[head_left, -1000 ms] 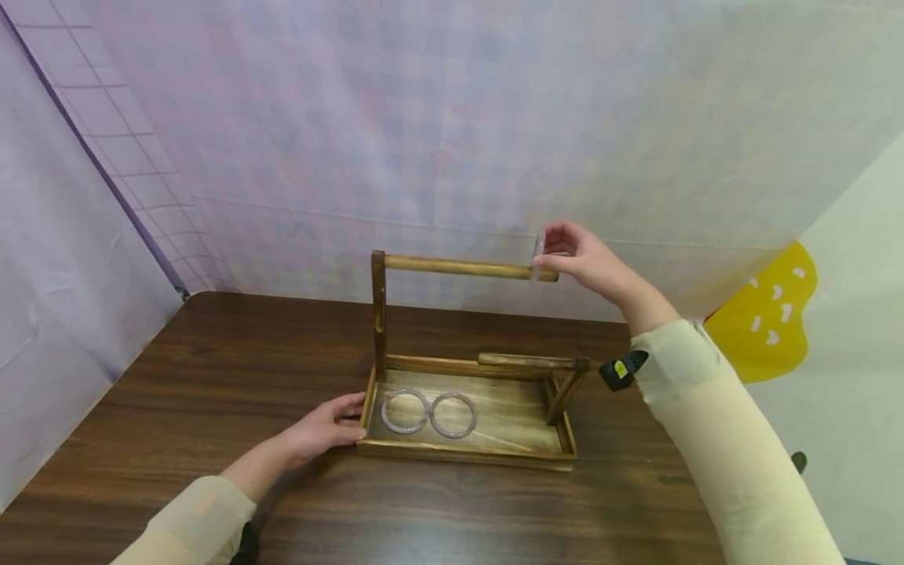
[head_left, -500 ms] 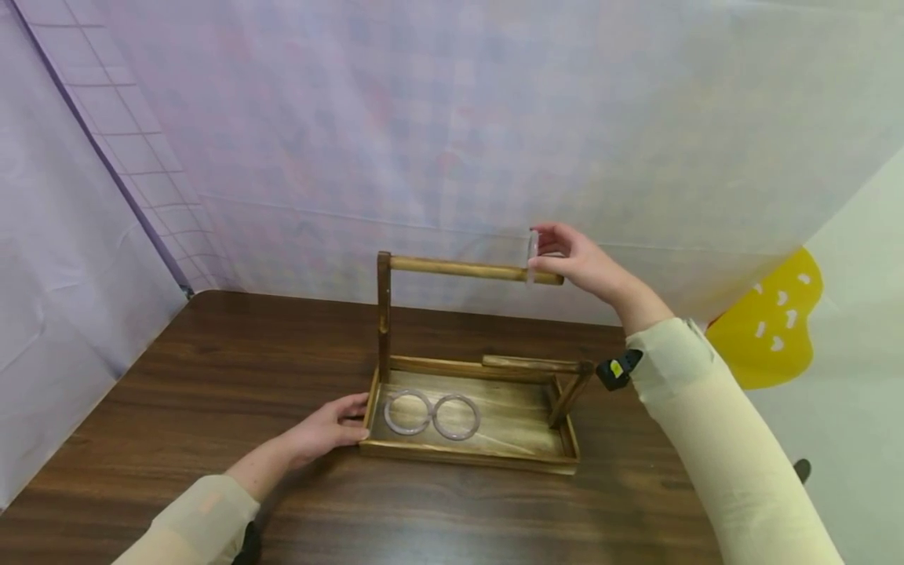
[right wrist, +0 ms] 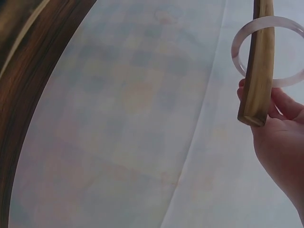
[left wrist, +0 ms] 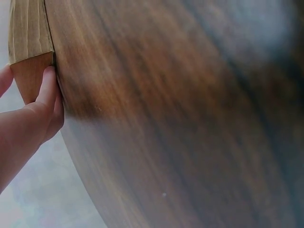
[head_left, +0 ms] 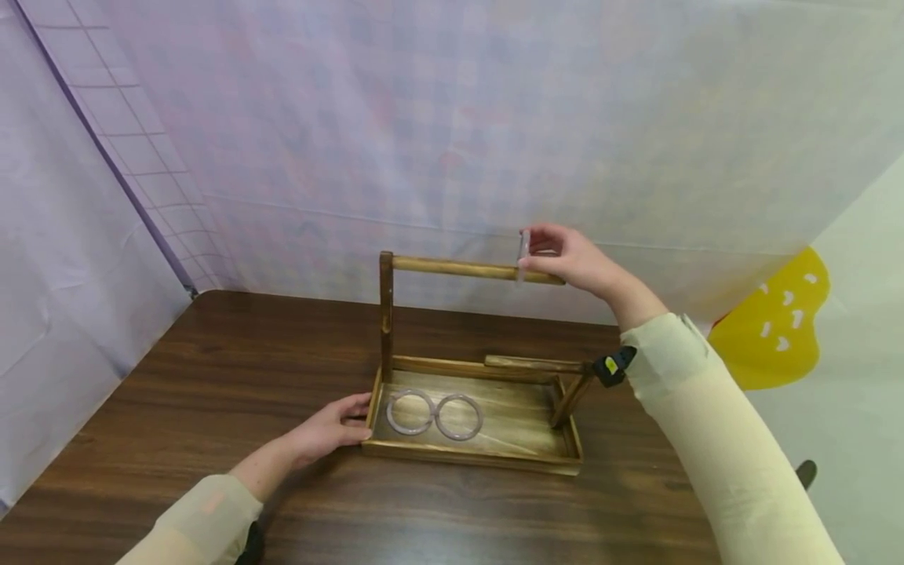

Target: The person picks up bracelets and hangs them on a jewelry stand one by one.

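In the head view, a wooden bangle stand (head_left: pixel 469 463) rests on the table, with a tall upper bar (head_left: pixel 452 267) and a low bar (head_left: pixel 523 362) above its tray base. My right hand (head_left: pixel 575 259) pinches a pale, translucent bangle (head_left: pixel 523 251). That bangle (right wrist: pixel 240 40) encircles the upper bar (right wrist: pixel 261 71) near its free end, as the right wrist view shows. Two more pale bangles, a left one (head_left: pixel 389 416) and a right one (head_left: pixel 482 420), lie side by side in the tray. My left hand (head_left: pixel 328 431) grips the tray's left end between thumb and fingers.
The dark wooden table (head_left: pixel 212 377) meets a pale checked curtain (head_left: pixel 424 118) at its back edge. A yellow shape with white marks (head_left: pixel 770 329) hangs at the right, beyond the right forearm.
My right hand has slid the bangle leftward along the upper bar, away from its free end. My left hand keeps its grip on the tray, and the view has shifted slightly.
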Available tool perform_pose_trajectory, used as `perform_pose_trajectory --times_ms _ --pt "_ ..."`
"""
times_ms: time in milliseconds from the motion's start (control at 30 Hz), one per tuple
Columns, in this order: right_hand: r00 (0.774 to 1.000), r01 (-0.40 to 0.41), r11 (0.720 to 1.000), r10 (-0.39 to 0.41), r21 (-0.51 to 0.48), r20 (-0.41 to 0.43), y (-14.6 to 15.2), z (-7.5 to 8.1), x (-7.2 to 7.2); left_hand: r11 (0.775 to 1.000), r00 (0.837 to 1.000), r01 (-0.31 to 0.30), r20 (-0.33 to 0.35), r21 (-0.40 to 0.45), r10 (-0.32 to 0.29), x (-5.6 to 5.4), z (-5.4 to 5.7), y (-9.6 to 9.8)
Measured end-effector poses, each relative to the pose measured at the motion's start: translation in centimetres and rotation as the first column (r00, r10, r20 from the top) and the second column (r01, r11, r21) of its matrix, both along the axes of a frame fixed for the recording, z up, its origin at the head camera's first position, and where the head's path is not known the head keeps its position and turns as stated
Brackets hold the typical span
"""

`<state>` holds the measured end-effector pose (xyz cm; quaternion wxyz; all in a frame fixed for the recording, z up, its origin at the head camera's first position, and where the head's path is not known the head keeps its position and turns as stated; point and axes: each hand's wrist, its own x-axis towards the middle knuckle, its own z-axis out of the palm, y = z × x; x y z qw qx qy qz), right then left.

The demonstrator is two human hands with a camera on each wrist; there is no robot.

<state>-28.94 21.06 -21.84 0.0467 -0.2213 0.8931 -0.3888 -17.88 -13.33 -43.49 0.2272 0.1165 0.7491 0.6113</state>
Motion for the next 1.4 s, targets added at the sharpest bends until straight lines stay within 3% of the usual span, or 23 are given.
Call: perform_pose_trajectory --times_ms 400,700,933,1400 --pt "0.999 -0.031 0.999 0.031 -0.009 0.006 -1.2 -0.1 -0.6 1.000 1.000 -0.005 0.008 -0.017 0.005 0.4 0.4 0.1" --pt "1.000 -0.025 1.000 0.026 0.006 -0.017 -2.4 0.2 -0.5 1.000 1.000 0.012 0.013 -0.017 -0.012 0.5 0.6 0.1" --pt "0.997 -0.067 0.998 0.068 0.020 -0.031 -3.2 0.1 -0.6 1.000 1.000 0.010 0.008 -0.017 -0.010 0.4 0.5 0.0" --pt "0.994 -0.113 0.993 0.113 0.040 0.001 -5.0 0.1 -0.1 1.000 1.000 0.013 0.005 -0.020 -0.013 0.6 0.4 0.0"
